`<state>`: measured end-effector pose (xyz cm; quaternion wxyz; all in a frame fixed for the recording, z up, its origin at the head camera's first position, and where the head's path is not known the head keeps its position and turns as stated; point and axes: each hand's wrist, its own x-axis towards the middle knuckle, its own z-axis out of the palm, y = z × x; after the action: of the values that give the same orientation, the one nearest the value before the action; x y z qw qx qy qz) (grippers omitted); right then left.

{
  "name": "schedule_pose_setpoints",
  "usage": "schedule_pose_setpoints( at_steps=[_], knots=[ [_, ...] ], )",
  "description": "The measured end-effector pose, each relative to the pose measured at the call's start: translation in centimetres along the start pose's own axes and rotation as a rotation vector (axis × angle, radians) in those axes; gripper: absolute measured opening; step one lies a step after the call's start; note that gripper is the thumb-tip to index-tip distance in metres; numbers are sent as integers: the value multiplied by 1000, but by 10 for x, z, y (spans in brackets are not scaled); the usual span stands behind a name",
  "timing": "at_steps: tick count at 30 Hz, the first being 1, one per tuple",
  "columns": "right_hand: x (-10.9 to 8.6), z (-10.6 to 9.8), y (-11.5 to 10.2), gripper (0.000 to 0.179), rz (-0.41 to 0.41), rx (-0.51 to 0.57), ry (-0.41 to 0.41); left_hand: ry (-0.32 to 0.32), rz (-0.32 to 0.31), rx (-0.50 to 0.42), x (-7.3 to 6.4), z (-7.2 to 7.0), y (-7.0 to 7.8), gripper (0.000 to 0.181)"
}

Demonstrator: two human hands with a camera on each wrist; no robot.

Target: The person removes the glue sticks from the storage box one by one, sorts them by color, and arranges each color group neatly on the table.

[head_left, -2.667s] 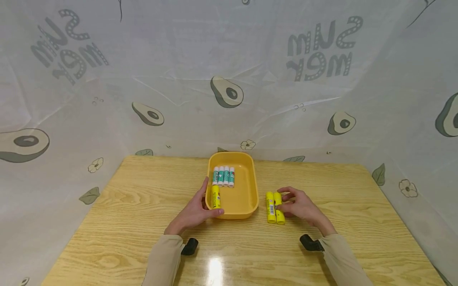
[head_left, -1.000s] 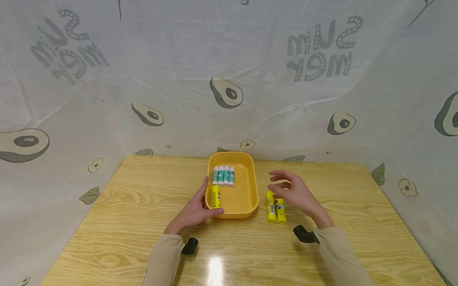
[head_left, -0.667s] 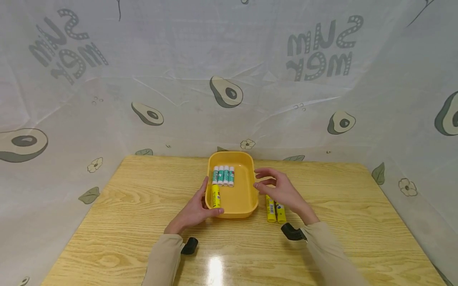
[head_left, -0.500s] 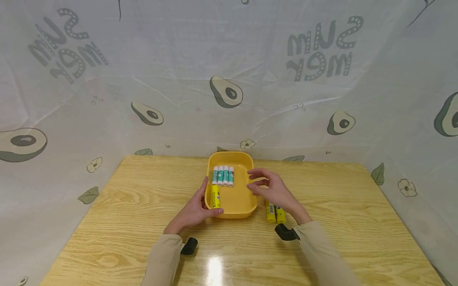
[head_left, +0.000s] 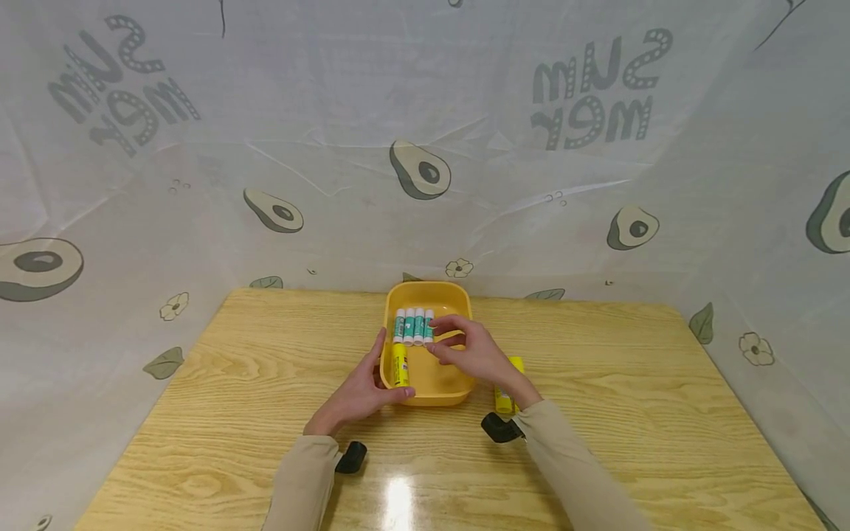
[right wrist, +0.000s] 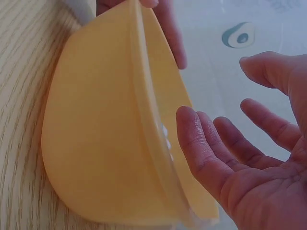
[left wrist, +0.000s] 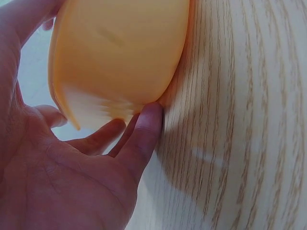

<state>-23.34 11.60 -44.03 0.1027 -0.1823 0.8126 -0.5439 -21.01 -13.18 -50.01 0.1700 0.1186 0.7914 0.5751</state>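
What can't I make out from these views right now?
Head: yellow tubes to the right of the tray, partly hidden by the right hand and wrist.
Head: small print on the green-and-white tubes, too tiny to read; the rightmost is partly covered by that hand.
Left wrist: tray contents, hidden by its wall.
Right wrist: tray contents, mostly hidden by the near wall.

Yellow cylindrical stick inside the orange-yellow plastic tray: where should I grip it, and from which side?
I'd pinch the yellow cylindrical stick across its middle, coming from above and the right with the right hand: it lies lengthwise close to the left wall of the orange-yellow plastic tray, with open space on its right. The left hand crowds its near end.
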Motion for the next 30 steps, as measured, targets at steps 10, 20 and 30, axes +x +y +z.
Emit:
schedule_pose_setpoints(
  at_steps=[10,20,30],
  knots=[
    [15,18,1,48,29,23,-50,-4,4,5,0,0,0,118],
    [29,33,8,45,94,-22,-56,-10,21,-2,1,-1,-3,120],
    [37,46,14,47,144,-79,-78,-10,36,-2,1,-2,-4,120]
  ],
)
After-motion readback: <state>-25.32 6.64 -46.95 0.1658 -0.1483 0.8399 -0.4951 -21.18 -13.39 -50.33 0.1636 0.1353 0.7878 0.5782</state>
